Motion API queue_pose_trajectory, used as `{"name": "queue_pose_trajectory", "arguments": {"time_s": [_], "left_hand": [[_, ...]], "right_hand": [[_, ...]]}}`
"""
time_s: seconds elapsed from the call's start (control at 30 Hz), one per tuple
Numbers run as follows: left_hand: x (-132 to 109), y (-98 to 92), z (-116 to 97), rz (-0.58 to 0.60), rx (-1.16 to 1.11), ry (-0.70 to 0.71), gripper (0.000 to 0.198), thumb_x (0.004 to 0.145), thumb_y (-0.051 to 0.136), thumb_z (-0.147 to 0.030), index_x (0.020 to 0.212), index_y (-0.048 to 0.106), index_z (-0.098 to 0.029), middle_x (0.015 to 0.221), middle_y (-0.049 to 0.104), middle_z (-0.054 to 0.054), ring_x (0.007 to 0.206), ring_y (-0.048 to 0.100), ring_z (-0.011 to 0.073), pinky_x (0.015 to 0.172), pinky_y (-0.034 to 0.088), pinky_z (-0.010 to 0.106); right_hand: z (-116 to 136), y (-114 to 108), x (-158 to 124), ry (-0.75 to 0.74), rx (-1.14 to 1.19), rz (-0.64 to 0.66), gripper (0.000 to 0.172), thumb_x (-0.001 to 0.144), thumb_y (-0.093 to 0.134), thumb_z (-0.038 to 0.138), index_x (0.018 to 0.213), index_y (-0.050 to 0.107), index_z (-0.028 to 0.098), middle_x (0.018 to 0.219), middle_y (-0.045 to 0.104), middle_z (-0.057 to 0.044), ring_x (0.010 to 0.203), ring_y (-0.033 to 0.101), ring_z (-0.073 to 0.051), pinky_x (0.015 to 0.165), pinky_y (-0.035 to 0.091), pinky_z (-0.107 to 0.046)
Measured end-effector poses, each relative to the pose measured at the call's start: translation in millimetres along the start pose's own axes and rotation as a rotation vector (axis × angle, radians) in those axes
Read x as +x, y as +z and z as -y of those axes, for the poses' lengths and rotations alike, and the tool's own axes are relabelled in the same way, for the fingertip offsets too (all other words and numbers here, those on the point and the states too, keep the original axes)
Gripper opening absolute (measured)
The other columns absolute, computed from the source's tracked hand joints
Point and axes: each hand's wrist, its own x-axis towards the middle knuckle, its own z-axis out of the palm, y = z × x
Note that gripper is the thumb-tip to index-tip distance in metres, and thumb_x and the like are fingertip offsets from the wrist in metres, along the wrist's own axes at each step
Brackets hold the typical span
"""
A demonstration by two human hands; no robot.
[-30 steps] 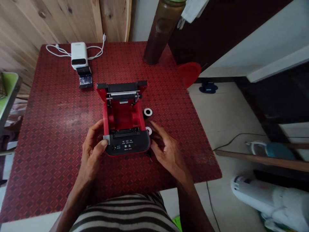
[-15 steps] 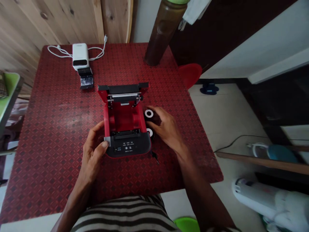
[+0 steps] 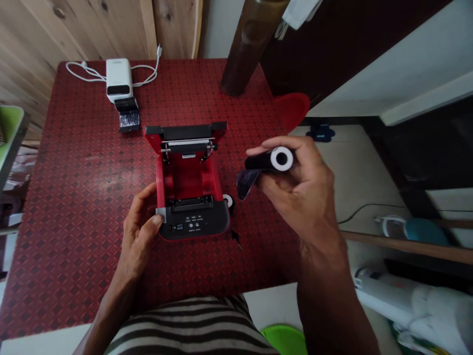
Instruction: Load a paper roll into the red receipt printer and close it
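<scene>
A small red and black printer (image 3: 197, 221) sits on the table with its lid (image 3: 186, 132) raised. Its red paper bay holds nothing. My left hand (image 3: 142, 222) grips the printer's front left corner, thumb on top and fingers against the side. Held up to the right of the printer is a dark paper roll (image 3: 282, 159) with a white ring end, pinched between the thumb and fingers of my right hand (image 3: 306, 182). A loose dark strip (image 3: 247, 182) hangs from it. Another roll (image 3: 228, 202) stands against the printer's right side, partly hidden.
On the red patterned table (image 3: 92, 236), a white device (image 3: 118, 79) with a dark strip coming out and a white cable lies at the back left. A tall brown bottle (image 3: 247, 54) stands at the back. A small black cord (image 3: 236, 239) lies by the printer's front right corner.
My right hand has lifted one roll from beside the printer and brought it up and to the right. My left hand stays on the printer.
</scene>
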Motion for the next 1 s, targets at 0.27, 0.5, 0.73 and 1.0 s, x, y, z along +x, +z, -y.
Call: {"name": "queue_pose_trajectory", "arguments": {"time_s": [0.27, 0.5, 0.73, 1.0], "left_hand": [[1.1, 1.5, -3.6, 0.001, 0.016, 0.006, 0.057, 0.104, 0.076, -0.050, 0.157, 0.070, -0.030, 0.149, 0.078, 0.009, 0.121, 0.078, 0.0320, 0.101, 0.064, 0.048], [-0.2, 3.8, -10.2, 0.006, 0.003, -0.031, 0.058, 0.103, 0.078, -0.051, 0.156, 0.070, -0.031, 0.151, 0.077, 0.010, 0.138, 0.073, 0.0372, 0.091, 0.066, 0.044], [0.1, 3.7, -11.3, 0.010, 0.010, -0.034, 0.058, 0.103, 0.077, -0.052, 0.157, 0.069, -0.030, 0.150, 0.077, 0.010, 0.127, 0.077, 0.0352, 0.091, 0.067, 0.046], [0.5, 4.9, -12.9, 0.013, 0.015, -0.034, 0.060, 0.103, 0.077, -0.055, 0.157, 0.068, -0.029, 0.150, 0.076, 0.011, 0.122, 0.078, 0.0339, 0.092, 0.067, 0.047]], "right_hand": [[41.0, 6.6, -7.5, -0.098, 0.063, 0.320, 0.031, 0.095, 0.077, 0.020, 0.122, 0.072, 0.035, 0.125, 0.082, -0.003, 0.115, 0.080, -0.028, 0.095, 0.069, -0.043], [41.4, 23.9, 2.6, -0.265, -0.168, 0.409, 0.029, 0.104, 0.073, 0.017, 0.130, 0.075, 0.030, 0.122, 0.084, -0.003, 0.109, 0.080, -0.026, 0.099, 0.066, -0.044], [43.6, 61.5, 11.7, -0.406, -0.614, 0.497, 0.018, 0.104, 0.072, 0.006, 0.109, 0.076, 0.023, 0.104, 0.084, -0.009, 0.105, 0.075, -0.029, 0.093, 0.062, -0.042], [64.6, 80.6, 21.6, -0.348, -0.841, 0.615, 0.021, 0.105, 0.066, 0.002, 0.111, 0.075, 0.019, 0.097, 0.084, -0.010, 0.094, 0.078, -0.028, 0.073, 0.056, -0.036]]}}
